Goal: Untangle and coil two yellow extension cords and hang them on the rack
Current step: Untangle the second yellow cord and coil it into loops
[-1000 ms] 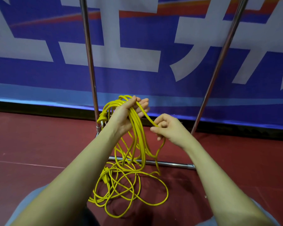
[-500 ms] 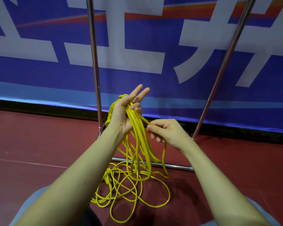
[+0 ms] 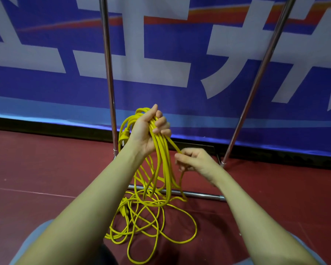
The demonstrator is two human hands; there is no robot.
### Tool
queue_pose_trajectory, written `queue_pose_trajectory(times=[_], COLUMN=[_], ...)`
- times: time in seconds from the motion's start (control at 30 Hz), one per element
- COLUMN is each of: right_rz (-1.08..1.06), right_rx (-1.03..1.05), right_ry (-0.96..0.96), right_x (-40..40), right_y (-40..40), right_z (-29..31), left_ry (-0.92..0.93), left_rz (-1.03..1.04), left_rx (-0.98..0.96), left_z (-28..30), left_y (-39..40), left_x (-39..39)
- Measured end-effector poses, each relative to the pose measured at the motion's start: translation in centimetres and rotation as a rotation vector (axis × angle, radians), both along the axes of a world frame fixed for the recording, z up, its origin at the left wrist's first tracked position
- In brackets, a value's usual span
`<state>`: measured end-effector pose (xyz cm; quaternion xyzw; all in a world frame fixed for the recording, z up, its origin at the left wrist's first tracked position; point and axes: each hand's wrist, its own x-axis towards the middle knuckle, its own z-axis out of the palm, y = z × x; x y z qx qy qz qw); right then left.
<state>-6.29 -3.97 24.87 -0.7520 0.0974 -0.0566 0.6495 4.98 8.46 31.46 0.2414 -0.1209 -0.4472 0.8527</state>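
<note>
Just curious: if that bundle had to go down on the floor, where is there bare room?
Bare red floor left of the rack's left pole, and right of the right pole. Crowded in front of the base bar, where loose cord sprawls.

Two bare forearms, left hand (image 3: 148, 131) and right hand (image 3: 196, 162) without gloves, rings or watch, pale blue-grey clothing (image 3: 33, 240) at lower left and lower right corners

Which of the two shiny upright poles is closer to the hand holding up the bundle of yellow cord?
The straight vertical pole, which passes just behind the left hand gripping the cord bundle. The slanted pole stands off to the right, beyond the right hand.
</note>
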Motion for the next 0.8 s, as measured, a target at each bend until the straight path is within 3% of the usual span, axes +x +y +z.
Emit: queue_pose_trajectory(times=[0.1, 0.2, 0.43, 0.6, 0.7, 0.8], right_rz=[-0.047, -0.127, -0.366, -0.354, -0.353, -0.372], right_rx=[0.08, 0.205, 0.555, 0.876, 0.981, 1.02], right_ry=[0.063, 0.04, -0.086, -0.14, -0.177, -0.202], right_x=[-0.3, -0.4, 0.0, -0.3, -0.4, -0.3], right_y=[-0.6, -1.2, -2.1, -1.6, -1.2, -0.9], right_z=[-2.0, -2.2, 1.6, 5.3, 6.0, 6.2], left_ry=[0.04, -0.023, -0.411, -0.65, -0.807, -0.852], left_rz=[0.025, 0.038, -0.163, -0.223, -0.303, -0.352], left_rx=[-0.044, 0.036, 0.363, 0.475, 0.57, 0.573], left_z=[0.0, -0.2, -0.7, -1.6, -1.9, -3.1], left_y=[0.4, 0.7, 0.6, 0.3, 0.0, -0.6], left_x=[0.8, 1.2, 1.0, 0.1, -0.5, -1.1])
